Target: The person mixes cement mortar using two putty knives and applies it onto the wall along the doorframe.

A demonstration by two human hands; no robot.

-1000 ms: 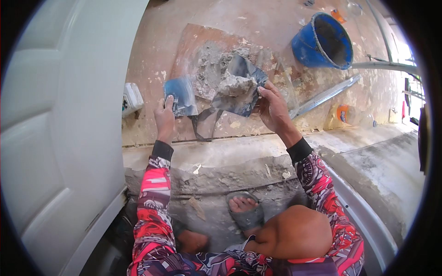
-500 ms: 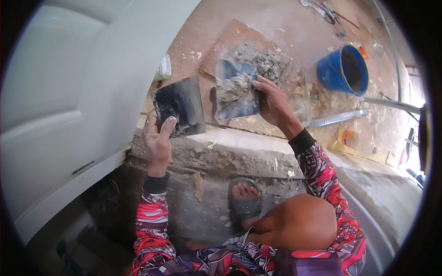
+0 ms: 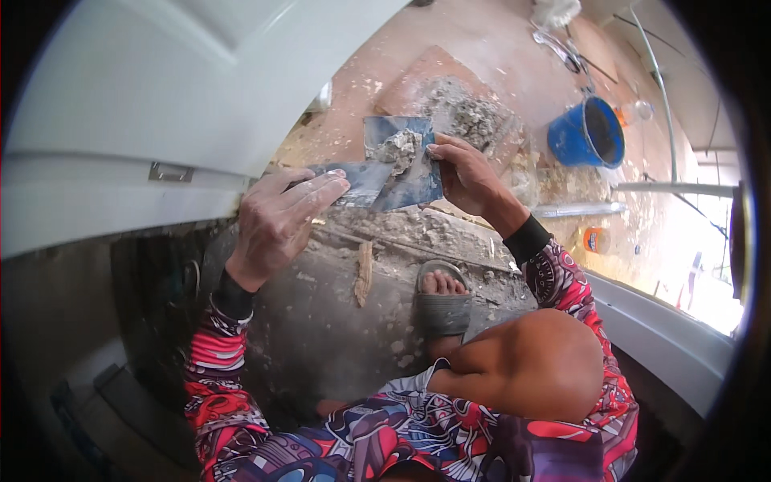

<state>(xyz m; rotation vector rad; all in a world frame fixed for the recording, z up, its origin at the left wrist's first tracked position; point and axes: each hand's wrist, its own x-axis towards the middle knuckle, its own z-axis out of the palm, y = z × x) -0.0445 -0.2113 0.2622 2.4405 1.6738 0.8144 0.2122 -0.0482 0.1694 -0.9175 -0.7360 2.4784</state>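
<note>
My left hand [image 3: 277, 218] grips a dark, flat rectangular plate [image 3: 361, 183], its fingers stretched across the upper face. In my right hand [image 3: 472, 178] is a bluish flat plate [image 3: 416, 190], pinched at its right edge with the thumb on top. A lump of wet grey mortar [image 3: 399, 149] sits on the bluish plate. The dark plate's right end meets or overlaps the bluish plate beside the lump; whether they touch I cannot tell. Just beyond, more mortar [image 3: 467, 112] lies heaped on a reddish-brown board [image 3: 408, 87].
A white door [image 3: 104, 104] fills the left side. To the far right stands a blue bucket [image 3: 572, 138], with a clear bottle [image 3: 636, 112] behind it and a metal bar [image 3: 580, 210] nearer. A wood strip [image 3: 364, 275] lies near my sandalled foot [image 3: 444, 297] beside a rough ledge.
My left hand has swung right and turned over, bringing the dark plate against or over the bluish plate. The mortar lump looks more bunched. My view has shifted slightly.
</note>
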